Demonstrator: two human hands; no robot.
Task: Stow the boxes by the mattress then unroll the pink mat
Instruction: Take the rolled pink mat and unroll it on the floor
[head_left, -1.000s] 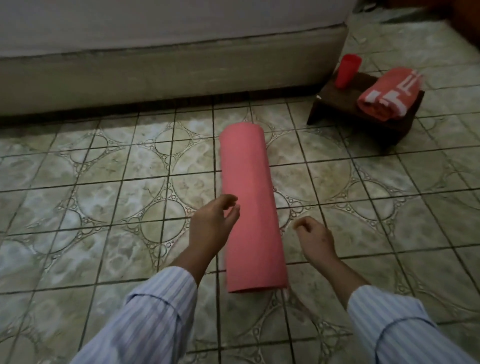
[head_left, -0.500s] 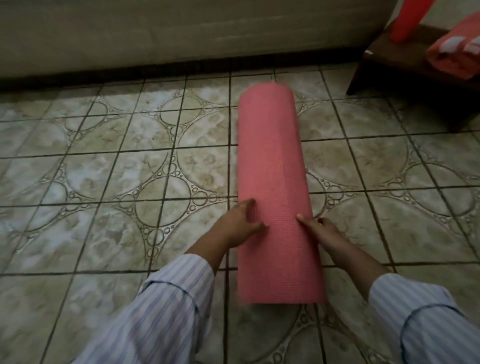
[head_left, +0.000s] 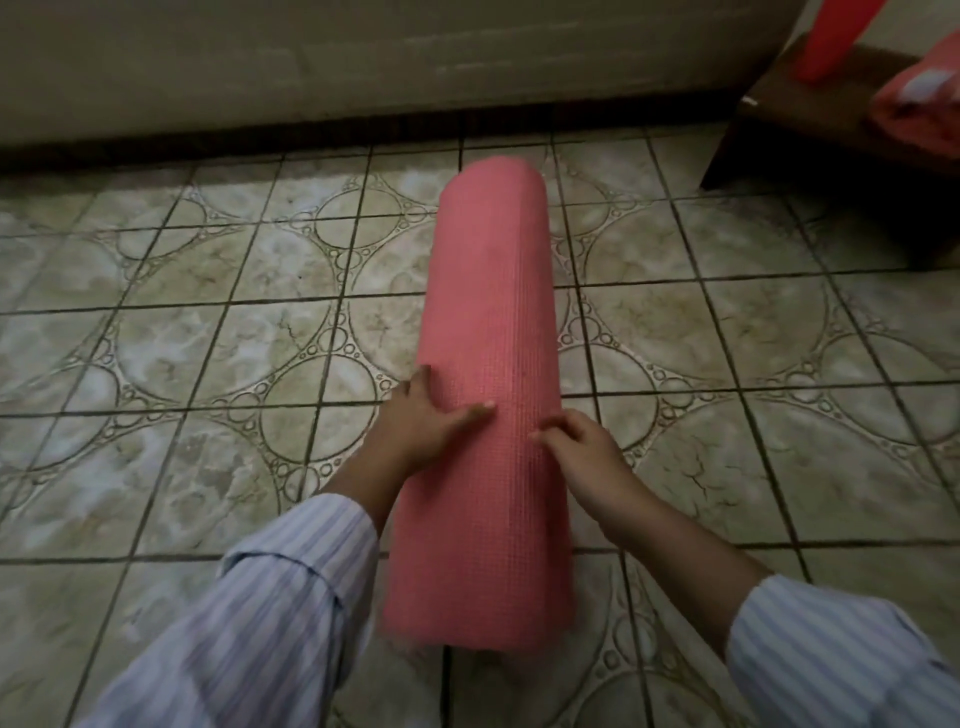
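Note:
The pink mat (head_left: 488, 322) lies rolled up on the tiled floor, its long axis running away from me toward the mattress (head_left: 363, 57). My left hand (head_left: 426, 421) presses flat on the roll's left side, fingers spread over its top. My right hand (head_left: 582, 441) rests on the roll's right side, fingertips curled onto the surface. Both hands touch the mat about halfway along its length. No boxes are in view.
A low dark wooden stool (head_left: 831, 114) stands at the back right with a red cup (head_left: 831, 36) and a folded red-and-white towel (head_left: 919, 109) on it. Patterned floor tiles (head_left: 182, 364) stretch to the left and right of the roll.
Both hands came down from hovering over the roll onto its two sides. The view has moved closer and lower over the mat.

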